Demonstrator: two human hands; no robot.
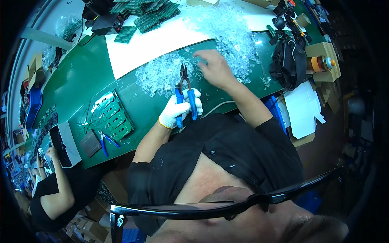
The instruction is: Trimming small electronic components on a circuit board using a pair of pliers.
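My left hand [179, 109], in a white knit glove, grips a pair of pliers [191, 101] with blue-wrapped handles. The dark jaws point away from me and end beside a heap of small clear plastic pieces [159, 77]. To the right of the jaws, my bare right hand [216, 69] hovers near the gap between two heaps. Its index finger and thumb are apart, slightly smeared by motion, and I see nothing between them. A larger heap of clear pieces [233, 36] spreads behind and right of this hand. Thin clear slivers lie scattered on the green tabletop around it.
Green circuit boards [148, 18] are piled on a white sheet [135, 50] at the back. More boards [113, 117] and blue-handled pliers [106, 142] lie left. A black bag [288, 65] and an orange-capped bottle [320, 64] stand right. A co-worker's arm [60, 182] is at far left.
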